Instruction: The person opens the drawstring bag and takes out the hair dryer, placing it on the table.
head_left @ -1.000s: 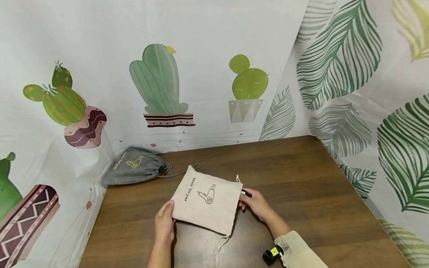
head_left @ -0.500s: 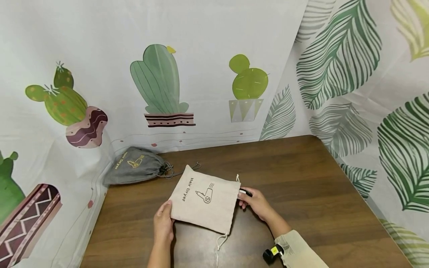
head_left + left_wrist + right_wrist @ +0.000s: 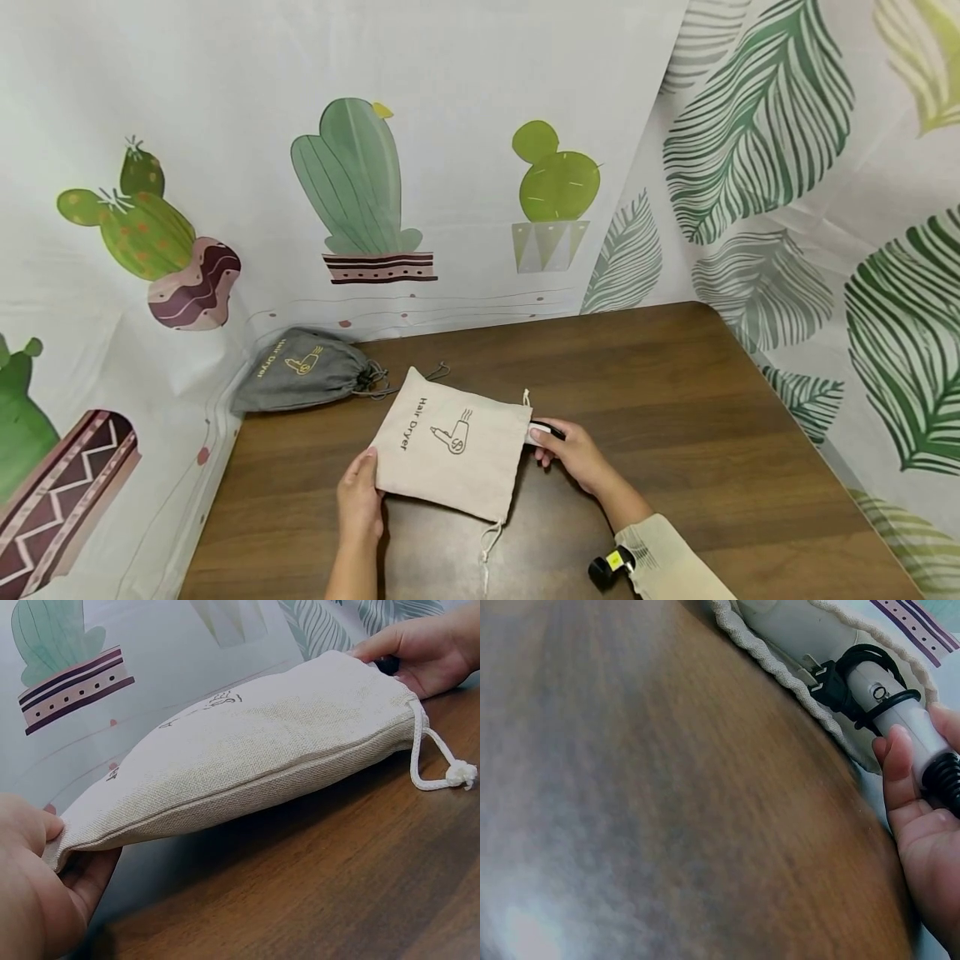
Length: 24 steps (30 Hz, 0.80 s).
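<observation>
A cream drawstring bag (image 3: 450,450) printed "Hair Dryer" is held a little above the table, its mouth to the right. My left hand (image 3: 360,500) pinches the bag's closed left edge, thumb on top and fingers beneath, as the left wrist view shows. At the mouth, my right hand (image 3: 573,457) grips the end of a white hair dryer (image 3: 919,733) by its handle. A black cord (image 3: 870,656) is wrapped round that handle, and its two-pin plug (image 3: 829,686) lies against it inside the opening. The rest of the hair dryer is hidden in the bag.
A grey drawstring bag (image 3: 300,375), also printed "Hair Dryer", lies at the table's back left corner with its cord trailing right. The brown wooden table (image 3: 675,400) meets a patterned cloth (image 3: 465,167) at the back. White drawstrings (image 3: 435,761) hang off the cream bag.
My left hand and the cream bag have shifted left. More of the white handle now shows at the bag's mouth, while my right hand stays nearly in place.
</observation>
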Each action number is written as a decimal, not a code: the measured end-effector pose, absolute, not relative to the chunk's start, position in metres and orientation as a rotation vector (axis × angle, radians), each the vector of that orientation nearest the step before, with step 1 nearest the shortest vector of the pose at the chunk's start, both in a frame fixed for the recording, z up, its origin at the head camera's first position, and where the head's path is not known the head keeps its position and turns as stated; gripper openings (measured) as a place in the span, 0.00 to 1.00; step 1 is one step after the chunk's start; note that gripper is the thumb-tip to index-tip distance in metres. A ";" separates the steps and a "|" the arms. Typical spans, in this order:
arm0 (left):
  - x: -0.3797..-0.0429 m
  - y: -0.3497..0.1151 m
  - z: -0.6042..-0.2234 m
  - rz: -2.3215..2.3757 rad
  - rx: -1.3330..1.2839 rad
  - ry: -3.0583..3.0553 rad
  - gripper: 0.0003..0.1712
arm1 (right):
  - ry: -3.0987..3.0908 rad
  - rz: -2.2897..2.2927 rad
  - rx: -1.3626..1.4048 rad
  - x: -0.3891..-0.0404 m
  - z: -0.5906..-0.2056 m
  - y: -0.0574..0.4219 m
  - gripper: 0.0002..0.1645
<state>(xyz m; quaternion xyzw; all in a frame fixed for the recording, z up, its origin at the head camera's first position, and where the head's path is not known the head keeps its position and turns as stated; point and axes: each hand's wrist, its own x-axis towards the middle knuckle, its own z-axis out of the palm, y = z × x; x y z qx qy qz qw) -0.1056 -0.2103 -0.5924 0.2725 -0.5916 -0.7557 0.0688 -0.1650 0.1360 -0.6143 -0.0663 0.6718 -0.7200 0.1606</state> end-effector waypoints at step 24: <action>-0.108 -0.215 -0.595 -2.306 0.872 -1.668 0.10 | 1.910 -2.065 -0.182 -0.164 -0.613 0.135 0.30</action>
